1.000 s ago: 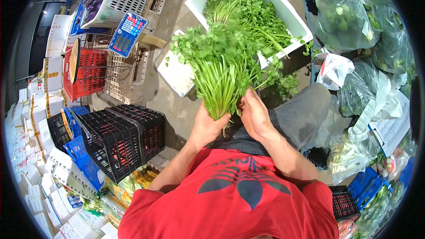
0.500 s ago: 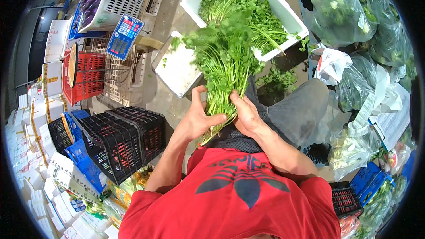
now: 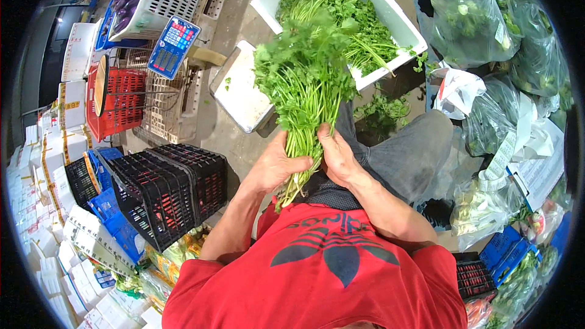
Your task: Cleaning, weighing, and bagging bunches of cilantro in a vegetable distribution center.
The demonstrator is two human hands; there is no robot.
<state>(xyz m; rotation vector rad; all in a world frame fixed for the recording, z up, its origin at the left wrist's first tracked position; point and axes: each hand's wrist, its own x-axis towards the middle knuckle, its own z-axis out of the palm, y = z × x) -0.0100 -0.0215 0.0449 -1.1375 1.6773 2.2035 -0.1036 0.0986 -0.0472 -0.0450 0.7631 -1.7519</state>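
A large bunch of cilantro [image 3: 304, 91] stands between my hands over my lap, its leaves pointing away from me and its stem ends towards my shirt. My left hand [image 3: 275, 164] wraps the stems from the left, thumb laid across them. From the right, my right hand [image 3: 336, 157] grips the same stems, thumb upward along them. Beyond the bunch, more cilantro [image 3: 365, 24] fills part of a white foam box [image 3: 399, 64]. The bunch's leafy top overlaps the near edge of that box. The fingertips behind the stems are hidden.
To the left are a scale with a white pan [image 3: 241, 88] and blue keypad display [image 3: 173, 47], a black crate [image 3: 170, 189] and a red basket [image 3: 125, 100]. Bagged greens [image 3: 472, 18] and a clipboard [image 3: 539, 167] lie to the right. Loose leaves [image 3: 387, 109] lie below the box.
My left fingers have closed more tightly round the stems. The bunch's leafy top has shifted slightly left and gathered together, and the stem ends hang a little nearer my shirt.
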